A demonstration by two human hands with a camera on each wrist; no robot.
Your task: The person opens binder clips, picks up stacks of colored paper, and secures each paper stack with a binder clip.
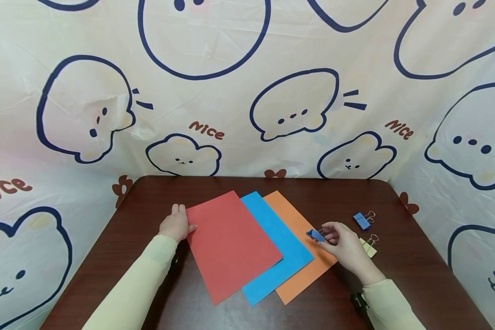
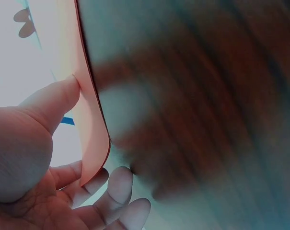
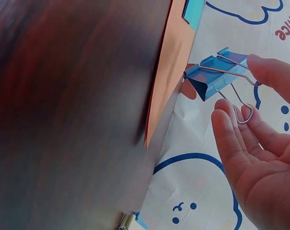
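My left hand (image 1: 174, 225) pinches the left edge of a red paper sheet (image 1: 231, 247), thumb on top and fingers beneath. That edge of the red sheet (image 2: 89, 129) bends upward in the left wrist view. Partly under the red sheet lies a blue sheet (image 1: 289, 257), which overlaps an orange sheet (image 1: 313, 270). My right hand (image 1: 345, 247) holds a blue binder clip (image 1: 316, 235) over the orange sheet's right edge. In the right wrist view, thumb and fingers grip the wire handles of the clip (image 3: 219, 74); its mouth appears apart from the paper.
Right of my right hand, another blue binder clip (image 1: 362, 221) and a yellow binder clip (image 1: 370, 248) lie on the dark wooden table (image 1: 400, 284). A cartoon-printed curtain (image 1: 231, 101) encloses the table's back and sides.
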